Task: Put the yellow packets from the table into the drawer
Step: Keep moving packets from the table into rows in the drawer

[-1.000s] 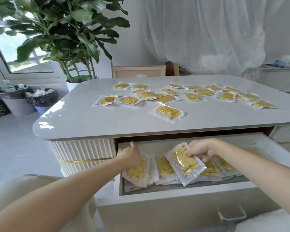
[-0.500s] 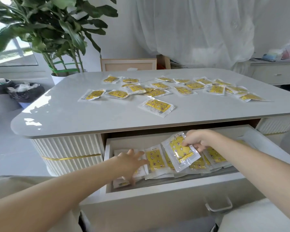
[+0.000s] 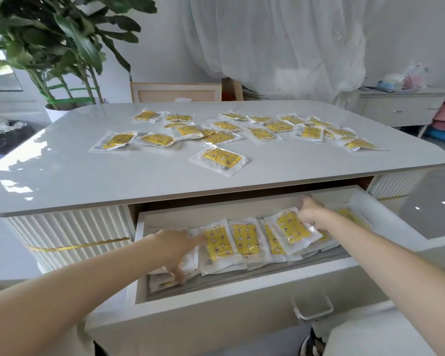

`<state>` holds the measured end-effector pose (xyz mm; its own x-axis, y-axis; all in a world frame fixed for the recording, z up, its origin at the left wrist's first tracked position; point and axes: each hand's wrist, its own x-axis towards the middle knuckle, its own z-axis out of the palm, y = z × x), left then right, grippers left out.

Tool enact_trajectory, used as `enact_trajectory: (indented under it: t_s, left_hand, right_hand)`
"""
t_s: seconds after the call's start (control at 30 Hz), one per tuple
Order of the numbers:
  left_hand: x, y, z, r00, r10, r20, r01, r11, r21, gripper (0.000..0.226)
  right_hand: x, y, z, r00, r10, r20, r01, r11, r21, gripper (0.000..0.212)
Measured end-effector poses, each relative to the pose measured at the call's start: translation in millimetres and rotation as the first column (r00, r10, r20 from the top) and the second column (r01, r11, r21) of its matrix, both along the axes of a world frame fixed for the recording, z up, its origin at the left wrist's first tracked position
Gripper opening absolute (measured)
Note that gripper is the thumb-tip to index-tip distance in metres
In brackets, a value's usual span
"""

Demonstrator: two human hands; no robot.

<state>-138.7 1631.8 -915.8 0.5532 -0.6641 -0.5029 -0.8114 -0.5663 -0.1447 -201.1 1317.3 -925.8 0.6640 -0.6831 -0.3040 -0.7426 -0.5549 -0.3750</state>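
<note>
A leafy potted plant (image 3: 59, 50) stood at the far left corner. Behind it all hung a white curtain (image 3: 280, 42), with a wooden frame (image 3: 175, 92) below and a sideboard (image 3: 401, 106) at right.

One table (image 3: 62, 176), one open drawer (image 3: 216, 301), two hands, roughly twenty yellow packets on the tabletop.

a home living room: potted plant (image 3: 62, 47), sheer curtain (image 3: 280, 42), white sideboard (image 3: 401, 106).
</note>
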Motion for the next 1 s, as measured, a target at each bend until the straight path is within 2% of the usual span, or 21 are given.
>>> enact_trajectory:
  t_s: [0.07, 0.1, 0.2, 0.27, 0.4, 0.5, 0.57, 0.67, 0.87, 0.93, 1.0]
  left_hand:
    - [2.7, -1.7, 1.9, 1.000, 0.028, -0.008, -0.028, 0.999, 0.017, 0.107]
    - [2.7, -2.8, 3.2, 0.999, 0.037, -0.012, -0.036, 0.999, 0.028, 0.104]
    - [-2.1, -5.9, 6.4, 0.998, 0.047, -0.032, -0.045, 0.997, 0.061, 0.085]
    - [-5.2, -7.9, 6.8, 0.999, 0.040, -0.021, -0.039, 0.997, 0.059, 0.075]
    - [-9.2, -7.4, 5.4, 0.999, 0.038, 0.008, -0.039, 0.998, 0.040, 0.066]
    - [-10.2, -4.2, 7.5, 0.996, 0.073, -0.057, -0.070, 0.996, 0.052, 0.078]
    - [-13.6, -6.2, 17.3, 0.994, 0.071, -0.082, -0.064, 0.995, 0.076, 0.078]
    - [-19.1, -15.3, 46.1, 0.997, 0.061, -0.044, -0.061, 0.998, 0.002, 0.061]
    - [-2.8, -9.4, 103.4, 0.981, 0.170, 0.094, -0.142, 0.959, -0.244, 0.044]
    - [8.2, -2.6, 114.4, 0.968, 0.213, 0.129, -0.160, 0.930, -0.331, 0.039]
    - [19.0, 4.4, 118.7, 0.952, 0.257, 0.166, -0.167, 0.891, -0.423, 0.033]
  right_hand:
    - [-2.1, 6.6, 2.0, 0.996, 0.080, -0.045, -0.083, 0.992, -0.093, 0.071]
    - [-1.8, 8.6, 3.5, 0.986, 0.154, -0.067, -0.159, 0.984, -0.082, 0.070]
    - [-5.0, 22.1, 9.5, 0.873, 0.443, -0.204, -0.421, 0.896, 0.142, 0.066]
    - [-8.1, 29.8, 9.0, 0.761, 0.551, -0.341, -0.518, 0.834, 0.193, 0.069]
    - [-16.2, 31.4, 5.8, 0.695, 0.567, -0.442, -0.633, 0.774, -0.001, 0.062]
    - [-20.2, 40.4, 11.8, 0.680, 0.577, -0.452, -0.694, 0.705, -0.145, 0.050]
    - [-18.2, 60.2, 28.7, 0.641, 0.651, -0.407, -0.748, 0.648, -0.141, 0.047]
    - [-12.9, 98.1, 65.8, 0.586, 0.786, -0.199, -0.810, 0.573, -0.121, 0.032]
    - [0.7, 114.9, 114.5, 0.652, 0.727, 0.217, -0.687, 0.687, -0.235, 0.020]
    - [12.7, 110.5, 115.7, 0.664, 0.684, 0.300, -0.612, 0.729, -0.308, 0.023]
    - [27.3, 105.4, 107.3, 0.686, 0.657, 0.313, -0.572, 0.753, -0.326, 0.030]
